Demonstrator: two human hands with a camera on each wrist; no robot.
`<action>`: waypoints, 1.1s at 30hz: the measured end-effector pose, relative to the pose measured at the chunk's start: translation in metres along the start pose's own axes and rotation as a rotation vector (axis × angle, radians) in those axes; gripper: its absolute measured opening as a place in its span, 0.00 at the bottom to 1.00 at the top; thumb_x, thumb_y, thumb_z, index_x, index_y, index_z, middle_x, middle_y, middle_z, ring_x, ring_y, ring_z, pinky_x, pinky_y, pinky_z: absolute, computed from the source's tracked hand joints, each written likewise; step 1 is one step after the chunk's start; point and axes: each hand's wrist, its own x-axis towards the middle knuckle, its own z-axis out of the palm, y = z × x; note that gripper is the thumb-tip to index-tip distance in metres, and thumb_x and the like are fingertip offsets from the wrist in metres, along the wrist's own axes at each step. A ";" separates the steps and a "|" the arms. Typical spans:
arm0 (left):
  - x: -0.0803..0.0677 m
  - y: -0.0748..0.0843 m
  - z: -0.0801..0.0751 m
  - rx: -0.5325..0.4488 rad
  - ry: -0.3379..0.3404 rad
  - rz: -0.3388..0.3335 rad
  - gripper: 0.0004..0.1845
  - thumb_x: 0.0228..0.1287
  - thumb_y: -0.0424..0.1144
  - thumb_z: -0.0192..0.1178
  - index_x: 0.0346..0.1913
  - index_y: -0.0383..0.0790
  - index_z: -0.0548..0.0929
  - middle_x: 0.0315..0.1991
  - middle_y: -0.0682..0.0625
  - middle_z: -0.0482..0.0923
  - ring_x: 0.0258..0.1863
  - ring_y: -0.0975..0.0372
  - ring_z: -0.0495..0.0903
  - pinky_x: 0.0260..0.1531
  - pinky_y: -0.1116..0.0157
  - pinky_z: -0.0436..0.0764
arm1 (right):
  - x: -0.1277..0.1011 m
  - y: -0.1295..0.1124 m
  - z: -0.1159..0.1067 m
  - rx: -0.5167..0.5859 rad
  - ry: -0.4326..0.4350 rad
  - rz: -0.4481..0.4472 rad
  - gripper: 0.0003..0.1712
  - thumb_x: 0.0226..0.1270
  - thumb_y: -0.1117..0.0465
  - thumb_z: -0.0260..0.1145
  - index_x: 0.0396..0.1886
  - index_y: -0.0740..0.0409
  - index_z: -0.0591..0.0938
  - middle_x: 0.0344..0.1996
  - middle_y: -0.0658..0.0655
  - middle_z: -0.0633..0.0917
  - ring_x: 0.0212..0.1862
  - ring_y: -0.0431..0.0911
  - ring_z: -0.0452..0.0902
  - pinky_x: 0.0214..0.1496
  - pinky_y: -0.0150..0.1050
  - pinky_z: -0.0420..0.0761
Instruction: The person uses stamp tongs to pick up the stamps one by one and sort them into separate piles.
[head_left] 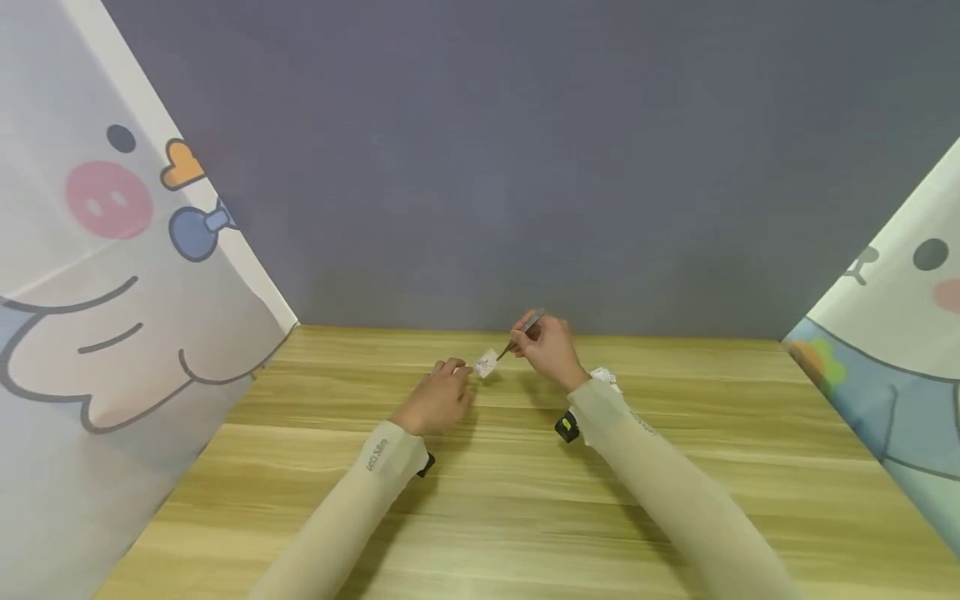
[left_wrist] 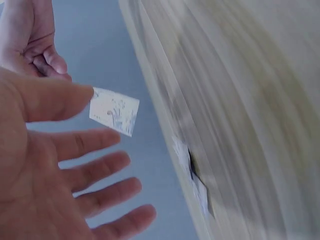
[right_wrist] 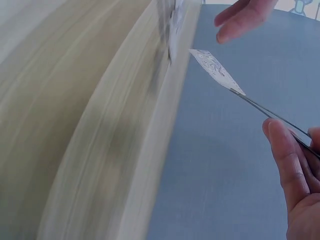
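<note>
My right hand [head_left: 551,348] grips a pair of dark metal tweezers [right_wrist: 272,114] between thumb and fingers. The tweezer tips pinch one corner of a small white postage stamp [left_wrist: 114,111] with fine print and a toothed edge, held up above the table. To its left is my left hand [head_left: 441,396], with fingers spread and fairly straight. In the left wrist view its thumb tip overlaps the stamp's edge, while the right wrist view shows a gap between those fingers [right_wrist: 245,20] and the stamp.
White paper pieces [head_left: 604,380] lie on the wooden table [head_left: 480,500] beside my right wrist. A dark grey panel [head_left: 480,167] rises behind the table's back edge. Cartoon-printed curtains [head_left: 135,300] hang at both sides.
</note>
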 end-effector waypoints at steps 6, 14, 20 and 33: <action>-0.003 -0.011 -0.004 0.004 0.062 -0.090 0.23 0.72 0.40 0.49 0.65 0.33 0.68 0.63 0.42 0.64 0.61 0.50 0.63 0.58 0.49 0.66 | 0.013 -0.005 0.028 0.049 -0.020 0.066 0.02 0.65 0.70 0.62 0.34 0.67 0.79 0.27 0.62 0.83 0.29 0.56 0.83 0.33 0.51 0.83; -0.005 -0.017 -0.006 0.063 -0.004 -0.104 0.24 0.72 0.40 0.50 0.66 0.33 0.68 0.64 0.42 0.64 0.62 0.49 0.64 0.58 0.46 0.66 | 0.022 -0.003 0.061 0.026 -0.052 0.111 0.03 0.66 0.70 0.61 0.32 0.66 0.78 0.25 0.62 0.82 0.28 0.57 0.82 0.30 0.49 0.84; -0.008 -0.020 -0.004 0.102 -0.125 -0.114 0.22 0.73 0.42 0.48 0.65 0.35 0.69 0.67 0.43 0.61 0.66 0.48 0.58 0.60 0.43 0.62 | 0.024 0.005 0.075 -0.028 -0.080 0.133 0.04 0.67 0.69 0.60 0.31 0.62 0.78 0.23 0.60 0.82 0.25 0.55 0.82 0.27 0.43 0.84; -0.003 -0.023 0.004 0.091 -0.209 -0.178 0.26 0.72 0.45 0.49 0.68 0.36 0.67 0.70 0.44 0.58 0.68 0.49 0.55 0.63 0.43 0.56 | 0.023 0.015 0.077 -0.064 -0.047 0.160 0.04 0.67 0.67 0.60 0.31 0.60 0.79 0.25 0.58 0.83 0.27 0.51 0.82 0.25 0.35 0.81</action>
